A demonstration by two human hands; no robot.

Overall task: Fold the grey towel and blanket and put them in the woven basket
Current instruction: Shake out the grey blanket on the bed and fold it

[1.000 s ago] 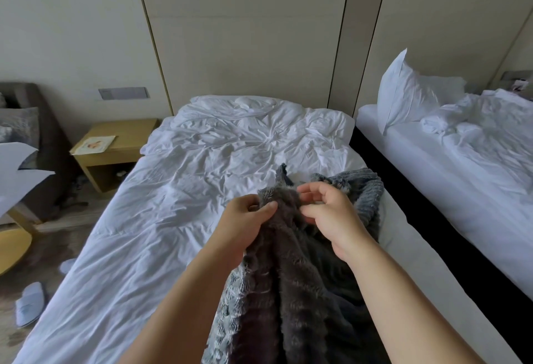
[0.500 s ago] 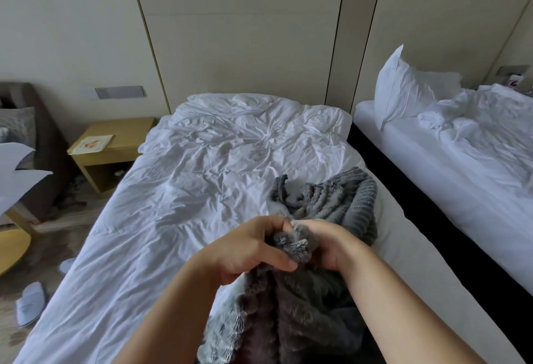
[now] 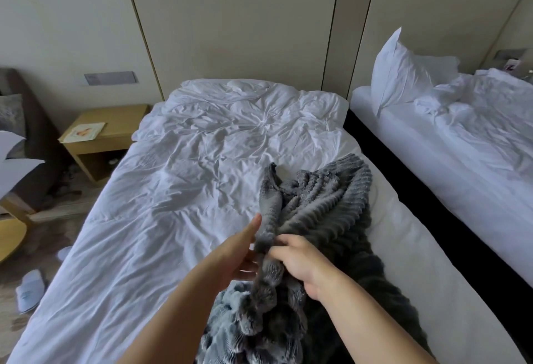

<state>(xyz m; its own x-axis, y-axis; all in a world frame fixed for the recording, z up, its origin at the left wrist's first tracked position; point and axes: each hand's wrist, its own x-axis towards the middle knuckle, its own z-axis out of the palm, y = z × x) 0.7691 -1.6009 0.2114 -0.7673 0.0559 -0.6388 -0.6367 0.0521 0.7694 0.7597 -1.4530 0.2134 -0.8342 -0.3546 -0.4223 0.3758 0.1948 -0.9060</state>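
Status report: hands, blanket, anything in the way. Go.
Left hand open, fingers against the grey blanket. Right hand grips a bunched fold. Blanket crumpled, unfolded, on the white bed. Nothing blocking it.

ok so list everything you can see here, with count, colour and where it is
grey blanket: 1, grey ribbed, bunched on the near bed's right side
near bed: 1, white crumpled duvet, straight ahead
right bed: 1, white bedding, at right
pillow: 1, white, propped at the right bed's head
nightstand: 1, light wood, left of the near bed
booklet: 1, pale, on the nightstand
slippers: 2, white, floor at left
left hand: 1, fingers straight, touching the blanket
right hand: 1, pinching the blanket
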